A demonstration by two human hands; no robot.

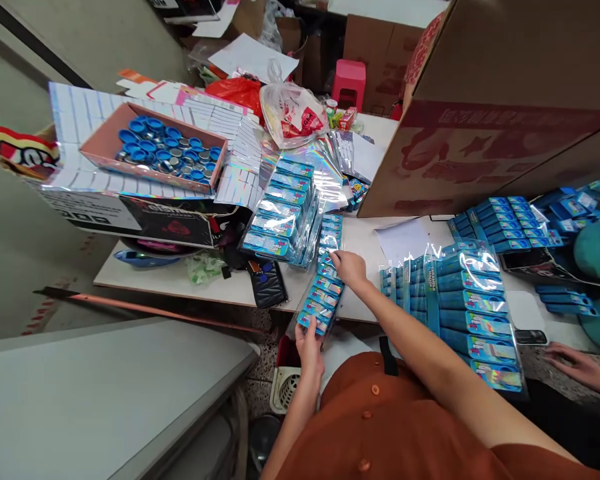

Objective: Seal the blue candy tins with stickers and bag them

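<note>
A row of small blue packets (325, 277) runs lengthwise away from the person on the table (180, 283) — left hand (310, 347) pinching its near end, right hand (349, 267) resting loosely curled, fingers on the far part.

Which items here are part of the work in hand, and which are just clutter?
In hand:
- row of small blue packs, left hand at its near end, right hand on its middle
- wrapped bundle of blue packs beside it

Lying about:
- tray of blue caps
- black pouch
- plastic bag
- pink stool
- big cardboard box
- another person's hand
</note>
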